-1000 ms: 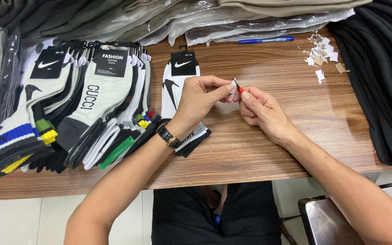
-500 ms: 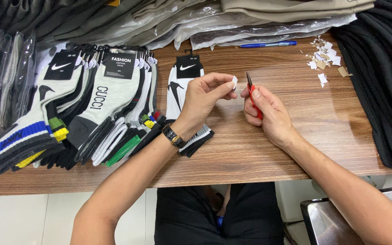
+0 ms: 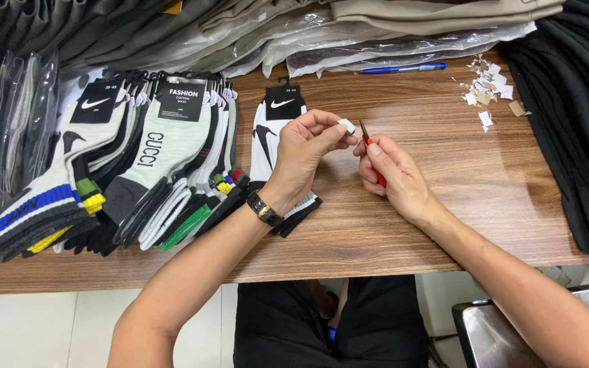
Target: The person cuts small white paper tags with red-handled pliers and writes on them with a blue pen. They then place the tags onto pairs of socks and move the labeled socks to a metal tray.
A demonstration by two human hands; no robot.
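Having parted, hands: left (image 3: 306, 151) with tag (image 3: 346, 126), right (image 3: 391, 174) with tweezers (image 3: 369, 146).

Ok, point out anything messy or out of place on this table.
Small torn paper scraps lie scattered at the table's far right corner, beside the black fabric pile. Otherwise the socks lie fanned in order.

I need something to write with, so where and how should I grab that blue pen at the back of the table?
Take the blue pen around the middle of its barrel, coming from above. It lies flat and nearly level on the wooden table, its long side facing you, with clear plastic-wrapped garments close behind it. Probably pinch it across the barrel, fingers on the near side.
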